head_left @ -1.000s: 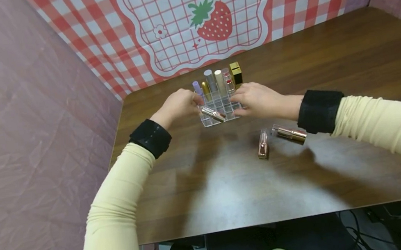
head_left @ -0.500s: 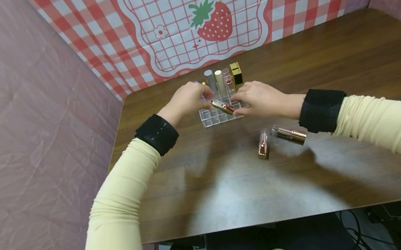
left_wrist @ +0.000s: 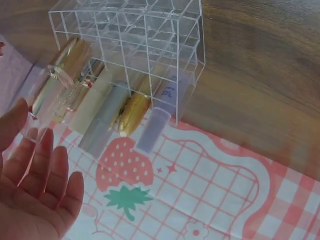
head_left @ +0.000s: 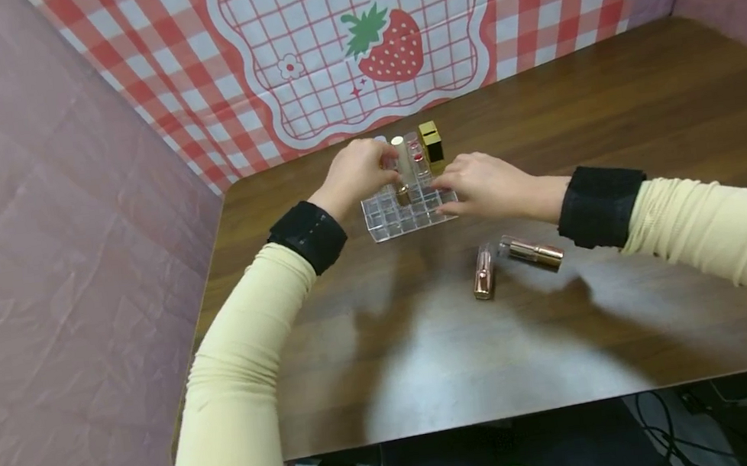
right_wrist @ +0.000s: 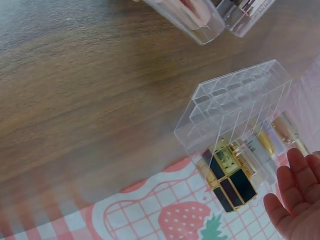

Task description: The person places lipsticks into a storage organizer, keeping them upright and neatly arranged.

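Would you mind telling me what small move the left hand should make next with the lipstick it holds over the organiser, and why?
Probably lower it straight down and release. The left hand holds the rose-gold lipstick tube roughly upright over a cell of the clear acrylic grid organiser, while the right hand rests at the organiser's side. Whether the tube is already seated cannot be told from here.

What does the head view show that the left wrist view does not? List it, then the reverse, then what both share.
Only the head view: both sleeved arms, the right hand resting at the organizer's right edge, and two rose-gold lipsticks lying loose on the wooden table.

Only the left wrist view: the left hand's fingers seen from the inside, and a printed label on one tube.

Both: the clear acrylic organizer, the tubes standing in it, the left hand, and the strawberry cloth.
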Demonstrator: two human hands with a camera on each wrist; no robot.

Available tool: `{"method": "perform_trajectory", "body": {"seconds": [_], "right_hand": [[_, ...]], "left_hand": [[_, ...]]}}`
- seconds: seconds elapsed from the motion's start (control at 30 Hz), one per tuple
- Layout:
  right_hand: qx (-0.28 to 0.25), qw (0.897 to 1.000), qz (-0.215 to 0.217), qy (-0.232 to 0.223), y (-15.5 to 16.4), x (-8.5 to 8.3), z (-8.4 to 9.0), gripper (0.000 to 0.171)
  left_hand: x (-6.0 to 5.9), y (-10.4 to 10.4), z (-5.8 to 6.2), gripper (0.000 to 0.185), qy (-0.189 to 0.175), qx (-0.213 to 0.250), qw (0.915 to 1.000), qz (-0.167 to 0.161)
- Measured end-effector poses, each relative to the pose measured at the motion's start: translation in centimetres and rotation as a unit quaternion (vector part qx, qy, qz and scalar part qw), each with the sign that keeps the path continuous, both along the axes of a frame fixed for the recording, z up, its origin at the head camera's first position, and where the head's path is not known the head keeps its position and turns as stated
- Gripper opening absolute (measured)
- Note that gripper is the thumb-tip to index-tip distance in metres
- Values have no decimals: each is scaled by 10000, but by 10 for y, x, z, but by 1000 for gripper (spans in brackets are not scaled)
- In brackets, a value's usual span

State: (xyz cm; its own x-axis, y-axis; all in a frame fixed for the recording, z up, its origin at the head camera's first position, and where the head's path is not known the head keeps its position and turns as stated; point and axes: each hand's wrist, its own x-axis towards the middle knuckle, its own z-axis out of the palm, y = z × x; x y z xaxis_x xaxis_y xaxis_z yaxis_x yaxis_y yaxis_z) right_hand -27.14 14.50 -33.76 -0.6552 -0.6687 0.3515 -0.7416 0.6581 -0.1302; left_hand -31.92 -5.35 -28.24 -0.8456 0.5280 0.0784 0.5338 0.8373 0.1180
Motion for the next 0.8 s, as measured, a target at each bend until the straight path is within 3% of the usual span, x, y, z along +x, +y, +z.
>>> {"method": "perform_trajectory", "body": {"seconds": [0.17, 0.33, 0.8], "right_hand": [[-14, 10000, -49, 27, 8, 0, -4, 37], [-19, 9999, -97, 23, 16, 0, -7, 37], [-81, 9995, -301, -72, 39, 2, -14, 36]], "left_hand": [[-14, 8, -8, 34, 279, -135, 9992, 265], [-20, 14, -11, 33, 550, -286, 9970, 455], [-27, 23, -17, 31, 998, -266, 9940, 359]]}}
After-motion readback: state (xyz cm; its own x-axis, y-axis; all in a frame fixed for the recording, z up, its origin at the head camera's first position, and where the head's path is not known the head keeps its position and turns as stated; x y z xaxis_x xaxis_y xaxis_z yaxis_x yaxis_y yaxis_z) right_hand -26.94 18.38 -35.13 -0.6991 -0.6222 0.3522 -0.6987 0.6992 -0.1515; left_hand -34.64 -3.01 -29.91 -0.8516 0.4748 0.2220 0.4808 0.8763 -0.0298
